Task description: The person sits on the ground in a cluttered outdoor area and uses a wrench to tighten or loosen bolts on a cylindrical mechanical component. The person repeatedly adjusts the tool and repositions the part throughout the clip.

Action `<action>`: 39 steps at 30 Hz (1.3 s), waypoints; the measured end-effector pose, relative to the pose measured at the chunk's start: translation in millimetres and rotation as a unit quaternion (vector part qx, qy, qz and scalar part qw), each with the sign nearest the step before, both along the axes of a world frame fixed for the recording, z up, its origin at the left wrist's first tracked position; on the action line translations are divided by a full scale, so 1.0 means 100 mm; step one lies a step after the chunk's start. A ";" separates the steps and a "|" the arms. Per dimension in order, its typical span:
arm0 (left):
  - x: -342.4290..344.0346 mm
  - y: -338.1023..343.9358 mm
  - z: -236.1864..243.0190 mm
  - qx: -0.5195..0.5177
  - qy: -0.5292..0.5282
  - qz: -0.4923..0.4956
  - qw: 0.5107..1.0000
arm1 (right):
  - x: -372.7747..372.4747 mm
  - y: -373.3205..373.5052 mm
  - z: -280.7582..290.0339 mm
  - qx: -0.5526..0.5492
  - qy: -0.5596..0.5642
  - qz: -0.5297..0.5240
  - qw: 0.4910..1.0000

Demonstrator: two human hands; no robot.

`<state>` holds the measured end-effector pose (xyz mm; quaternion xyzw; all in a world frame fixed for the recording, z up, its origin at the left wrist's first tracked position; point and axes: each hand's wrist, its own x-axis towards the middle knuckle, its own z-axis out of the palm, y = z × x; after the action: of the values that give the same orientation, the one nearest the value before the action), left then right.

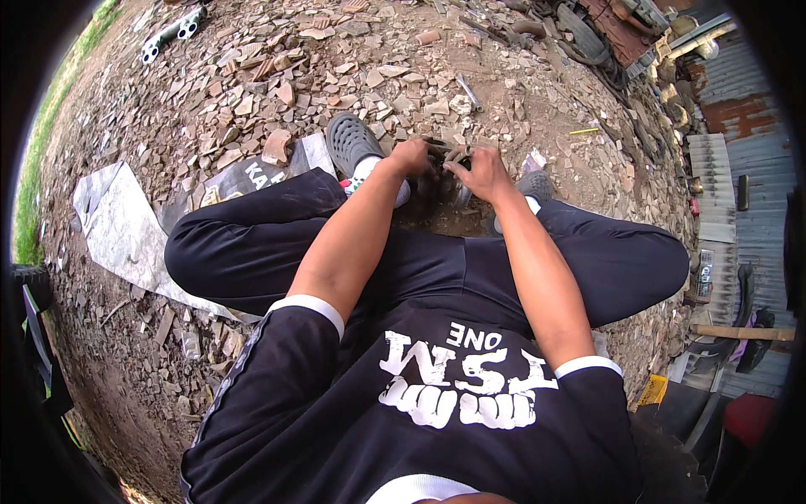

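Between my shoed feet lies a dark, greasy mechanical part (432, 181), partly hidden by my hands. My left hand (409, 158) is closed on its upper left side, fingertips out of clear sight. My right hand (480, 175) grips a curved metal piece (456, 154) at the upper right of the part, thumb reaching inward. A silver wrench-like tool (468, 92) lies on the ground just beyond my hands.
Rubble (285, 92) covers the ground, with a white sheet (117, 218) at left and a tubular metal object (172, 35) far upper left. Old tires (579, 38) and scrap stand upper right, beside a corrugated metal wall (739, 218). A thin yellow item (583, 131) lies at right.
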<state>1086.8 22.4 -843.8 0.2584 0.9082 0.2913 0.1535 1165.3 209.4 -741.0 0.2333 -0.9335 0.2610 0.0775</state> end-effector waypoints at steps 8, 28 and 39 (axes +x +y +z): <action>0.01 -0.01 0.04 -0.002 -0.019 0.008 1.000 | 0.10 -0.07 0.08 0.014 0.020 0.025 0.999; 0.03 0.00 0.03 0.010 -0.010 0.005 1.000 | 0.29 -0.08 -0.07 0.180 -0.007 0.069 0.981; 0.02 0.03 0.04 -0.005 -0.010 0.021 1.000 | 0.34 -0.18 -0.12 0.228 0.024 0.071 0.971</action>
<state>1089.1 25.7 -839.4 0.2358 0.9132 0.2927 0.1575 1199.0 191.1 -752.8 0.3170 -0.9472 0.0406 0.0263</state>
